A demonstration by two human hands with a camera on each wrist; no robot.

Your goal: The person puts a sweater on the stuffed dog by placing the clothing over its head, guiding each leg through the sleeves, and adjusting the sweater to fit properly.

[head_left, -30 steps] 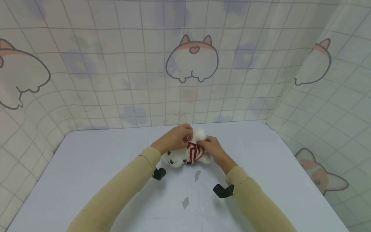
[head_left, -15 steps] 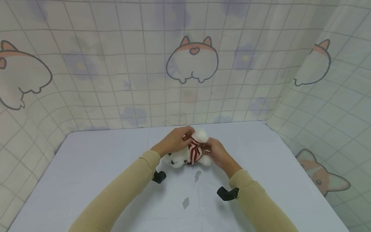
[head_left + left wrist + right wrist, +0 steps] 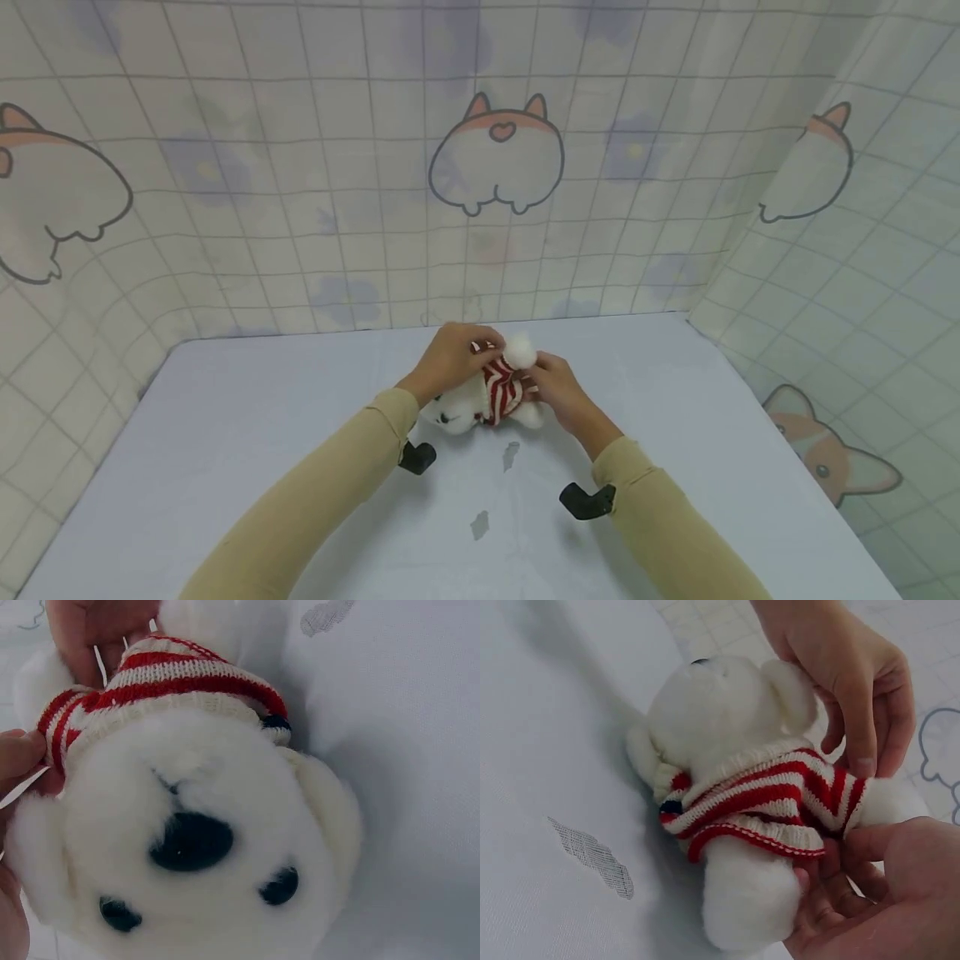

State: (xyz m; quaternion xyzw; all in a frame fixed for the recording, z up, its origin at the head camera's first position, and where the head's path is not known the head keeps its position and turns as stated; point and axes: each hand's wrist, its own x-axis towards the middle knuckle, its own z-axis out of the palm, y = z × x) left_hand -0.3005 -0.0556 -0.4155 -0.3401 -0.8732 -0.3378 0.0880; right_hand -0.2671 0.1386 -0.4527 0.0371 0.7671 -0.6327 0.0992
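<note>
A white plush bear point(image 3: 187, 780) in a red-and-white striped knit sweater point(image 3: 772, 791) lies near the table's back edge, its head to the left. My left hand point(image 3: 453, 358) pinches the sweater's sleeve near the cuff, thumb on top, as the right wrist view shows. A white paw pokes out past that cuff. My right hand point(image 3: 558, 387) holds the lower side of the sweater, its thumb by the sleeve and its fingers curled at the hem beside a leg point(image 3: 750, 900). The bear's back is hidden.
The white-covered table point(image 3: 262, 433) has two grey patches point(image 3: 511, 456) in front of the bear. A grid-patterned curtain point(image 3: 300, 192) with corgi drawings hangs behind and at both sides. Black wrist mounts point(image 3: 588, 502) stick out from the sleeves.
My left fingers have shifted over the sleeve, and more of the white paw shows beyond the cuff. My right hand has moved slightly right and down.
</note>
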